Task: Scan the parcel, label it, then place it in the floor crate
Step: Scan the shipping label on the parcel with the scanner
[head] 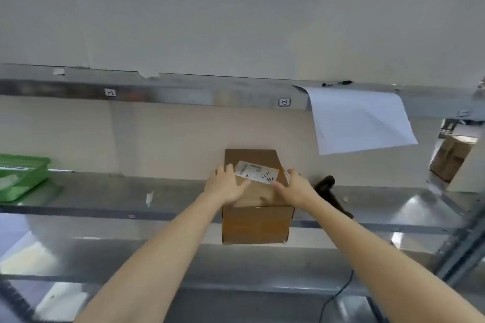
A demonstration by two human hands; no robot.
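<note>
Parcel (256, 225): brown cardboard box, sits on the metal shelf (105, 191) at centre frame, its near lower part overhanging the shelf's front edge toward the camera. Top face and near side face both visible. Long axis runs front-to-back, i.e. away from the viewer toward the wall; near face roughly square-on to the camera. Box upright, not tilted as far as can be told.

Label (257, 172): white, lies on the top face, towards the far half, slightly skewed w/ its right end lower in frame. Printed block at left end, handwritten marks at right end; text too blurred to read.

Left hand (227, 185): palm down on the top face at the left edge, fingers spread & extended, fingertips touching the label's left end. Flat contact, not a closed grip.

Right hand (295, 189): palm down at the top face's right edge, fingers extended, tips at the label's lower right corner. Thumb side over the box edge; whether it wraps the side cannot be told. Both hands rest flat, pressing rather than clutching.

Scanner (329, 191): black, handheld type, lies on the shelf just right of the parcel, partly hidden behind the right forearm. Cable (338, 296) hangs below.

Green tray (23, 176): far left on the same shelf, well apart from the parcel.

Paper sheet (359, 120): white, hangs from the upper rail, above & right of the parcel.
</note>
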